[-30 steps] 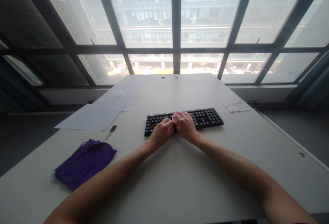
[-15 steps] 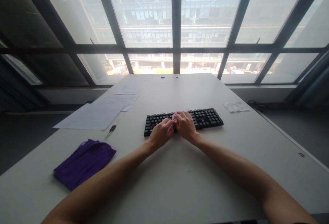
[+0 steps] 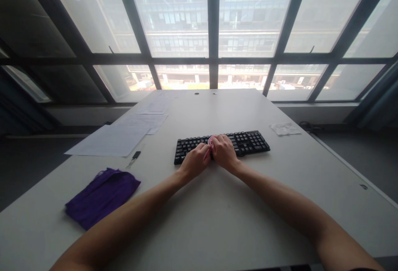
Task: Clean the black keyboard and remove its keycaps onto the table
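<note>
A black keyboard (image 3: pixel 251 142) lies slightly askew on the white table, partly covered by my hands. Between my fingers, over the keyboard's middle, is a small pink item (image 3: pixel 211 139) with a curved, coiled-looking edge; most of it is hidden, so its kind is unclear. My left hand (image 3: pixel 196 158) is closed on its near left side. From the right, my right hand (image 3: pixel 224 151) closes over it, fingers curled. The two hands touch each other. Left of my left forearm lies a folded purple cloth bag (image 3: pixel 102 196).
Sheets of white paper (image 3: pixel 108 140) spread along the table's left side, with a small black tag on a cord (image 3: pixel 136 155) near them. A crumpled white tissue or wrapper (image 3: pixel 285 129) rests at the right edge. Large windows (image 3: pixel 168 14) stand beyond the table's far end.
</note>
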Available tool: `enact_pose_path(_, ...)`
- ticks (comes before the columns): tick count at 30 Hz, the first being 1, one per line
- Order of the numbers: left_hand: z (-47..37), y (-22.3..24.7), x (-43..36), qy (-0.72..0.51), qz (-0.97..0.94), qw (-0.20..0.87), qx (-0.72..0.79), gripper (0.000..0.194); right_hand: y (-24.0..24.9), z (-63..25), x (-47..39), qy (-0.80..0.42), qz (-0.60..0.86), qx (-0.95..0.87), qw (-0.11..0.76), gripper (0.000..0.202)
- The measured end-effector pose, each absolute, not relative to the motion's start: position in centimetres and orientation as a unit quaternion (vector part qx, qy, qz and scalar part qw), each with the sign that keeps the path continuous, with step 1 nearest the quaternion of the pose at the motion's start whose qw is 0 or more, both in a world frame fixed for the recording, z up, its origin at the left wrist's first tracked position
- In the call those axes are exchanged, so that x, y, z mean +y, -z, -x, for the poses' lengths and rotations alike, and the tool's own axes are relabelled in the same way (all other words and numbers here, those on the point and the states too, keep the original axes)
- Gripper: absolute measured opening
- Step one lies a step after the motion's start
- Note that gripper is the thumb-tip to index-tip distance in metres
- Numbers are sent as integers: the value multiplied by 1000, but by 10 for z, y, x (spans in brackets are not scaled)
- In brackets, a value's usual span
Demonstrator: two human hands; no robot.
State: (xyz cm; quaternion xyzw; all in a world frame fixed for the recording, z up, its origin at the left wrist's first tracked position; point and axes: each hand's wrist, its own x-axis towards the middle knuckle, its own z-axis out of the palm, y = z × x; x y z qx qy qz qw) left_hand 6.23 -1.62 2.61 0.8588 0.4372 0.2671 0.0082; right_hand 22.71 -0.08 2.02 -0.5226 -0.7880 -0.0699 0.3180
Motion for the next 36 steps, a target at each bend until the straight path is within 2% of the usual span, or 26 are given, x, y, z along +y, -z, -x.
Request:
enact_pose_path(15,-63,-29,-21,-258,-863,5,434,18,-24,-228,-5,68,519,-787,327,16)
enact_pose_path(28,-67,-33,-24,-231,-864,0,448,18,-24,-228,-1,87,564,-775,270,12)
enact_pose_path(36,-66,-33,-24,-221,-865,-1,450,19,-25,-227,-3,91,564,-776,268,10)
